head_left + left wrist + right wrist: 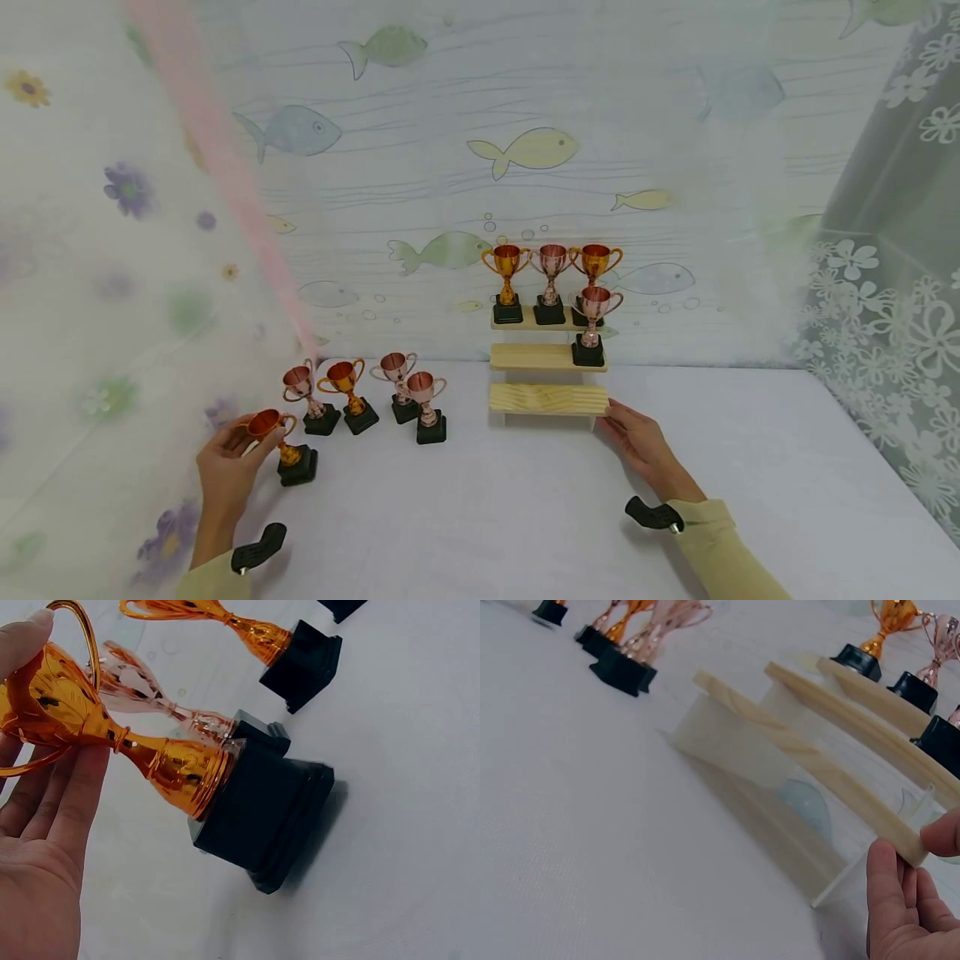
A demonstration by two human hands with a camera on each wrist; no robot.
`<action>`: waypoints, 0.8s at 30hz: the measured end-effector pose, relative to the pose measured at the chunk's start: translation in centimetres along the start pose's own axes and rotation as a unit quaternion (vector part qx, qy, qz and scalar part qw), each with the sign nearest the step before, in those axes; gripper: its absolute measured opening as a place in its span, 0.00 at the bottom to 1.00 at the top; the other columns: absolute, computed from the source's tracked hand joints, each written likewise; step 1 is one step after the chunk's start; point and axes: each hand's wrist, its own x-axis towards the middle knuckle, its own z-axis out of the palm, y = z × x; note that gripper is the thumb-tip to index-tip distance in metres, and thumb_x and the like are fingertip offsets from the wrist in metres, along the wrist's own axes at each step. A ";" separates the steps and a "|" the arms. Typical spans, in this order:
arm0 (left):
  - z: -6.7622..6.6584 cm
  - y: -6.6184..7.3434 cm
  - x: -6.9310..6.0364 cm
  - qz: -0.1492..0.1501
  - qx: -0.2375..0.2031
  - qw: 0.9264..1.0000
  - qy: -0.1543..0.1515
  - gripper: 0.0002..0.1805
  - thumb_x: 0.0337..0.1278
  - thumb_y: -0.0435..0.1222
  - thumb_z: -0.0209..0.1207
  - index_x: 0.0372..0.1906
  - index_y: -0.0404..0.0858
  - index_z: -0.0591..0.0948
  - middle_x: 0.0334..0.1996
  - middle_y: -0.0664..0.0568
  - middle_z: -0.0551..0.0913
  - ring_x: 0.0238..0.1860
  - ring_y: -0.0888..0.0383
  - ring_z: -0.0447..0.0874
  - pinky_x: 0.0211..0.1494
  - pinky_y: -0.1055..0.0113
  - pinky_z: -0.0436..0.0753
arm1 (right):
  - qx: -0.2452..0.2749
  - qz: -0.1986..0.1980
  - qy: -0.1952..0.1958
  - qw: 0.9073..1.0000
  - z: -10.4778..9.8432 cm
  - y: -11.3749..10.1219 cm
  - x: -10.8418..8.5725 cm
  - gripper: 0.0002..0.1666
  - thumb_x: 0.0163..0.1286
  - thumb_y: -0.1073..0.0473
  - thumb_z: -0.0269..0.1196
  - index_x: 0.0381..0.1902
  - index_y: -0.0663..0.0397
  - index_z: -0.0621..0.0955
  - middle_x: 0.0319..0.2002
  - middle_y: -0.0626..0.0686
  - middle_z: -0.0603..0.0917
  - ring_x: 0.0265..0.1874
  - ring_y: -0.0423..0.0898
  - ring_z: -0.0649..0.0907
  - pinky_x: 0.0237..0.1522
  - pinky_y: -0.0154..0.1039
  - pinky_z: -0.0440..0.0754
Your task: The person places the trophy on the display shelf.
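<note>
My left hand (228,467) holds a gold trophy (297,465) by its cup, thumb at one handle. The trophy leans, its black base low over the white table; whether it touches is hard to tell. In the left wrist view, the fingers lie under the gold cup (64,697). With my right hand (643,442) I pinch the right end of the lowest wooden step (547,399) of a three-step stand, thumb above and fingers beneath. Two gold trophies and a pink one (551,283) stand on the top step, and another pink trophy (590,327) on the middle step's right end.
Beyond the left hand, several more trophies stand on the table: a pink one (311,402), a gold one (350,397) and two pink ones close together, the nearer (427,407) in front. A fish-patterned curtain (420,167) hangs behind, lace (885,317) at the right.
</note>
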 end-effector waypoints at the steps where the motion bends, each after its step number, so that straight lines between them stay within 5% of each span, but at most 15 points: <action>1: 0.0 0.1 0.0 0.001 0.002 1.000 0.001 0.22 0.49 0.25 0.74 0.50 0.34 0.81 0.36 0.63 0.86 0.38 0.70 0.86 0.39 0.82 0.84 | 0.000 -0.001 0.000 1.000 0.0 0.0 0.0 0.35 0.81 0.66 0.50 0.79 0.70 0.51 0.48 0.46 0.80 0.44 0.34 0.85 0.63 0.32 0.78; 12: 0.5 2.5 -1.2 0.030 0.047 0.998 -0.029 0.20 0.53 0.27 0.73 0.52 0.33 0.83 0.36 0.66 0.86 0.38 0.72 0.86 0.41 0.84 0.83 | -0.011 0.002 0.002 1.000 0.0 0.0 -0.1 0.36 0.81 0.64 0.50 0.79 0.69 0.51 0.49 0.47 0.80 0.44 0.33 0.85 0.62 0.32 0.79; 19: 2.5 5.0 -2.7 0.074 0.053 0.992 -0.088 0.19 0.57 0.26 0.70 0.54 0.29 0.81 0.39 0.69 0.86 0.40 0.73 0.86 0.43 0.83 0.83 | -0.006 0.001 -0.001 1.000 0.0 0.0 0.0 0.36 0.81 0.65 0.50 0.79 0.69 0.51 0.47 0.46 0.81 0.45 0.33 0.85 0.63 0.32 0.78; 24: 4.4 6.3 -3.8 0.086 0.013 0.987 -0.138 0.19 0.57 0.22 0.68 0.55 0.27 0.79 0.42 0.67 0.86 0.42 0.71 0.86 0.43 0.80 0.85 | -0.009 0.003 0.003 1.000 0.0 0.1 0.0 0.36 0.81 0.64 0.51 0.79 0.68 0.52 0.52 0.48 0.78 0.45 0.34 0.85 0.62 0.33 0.79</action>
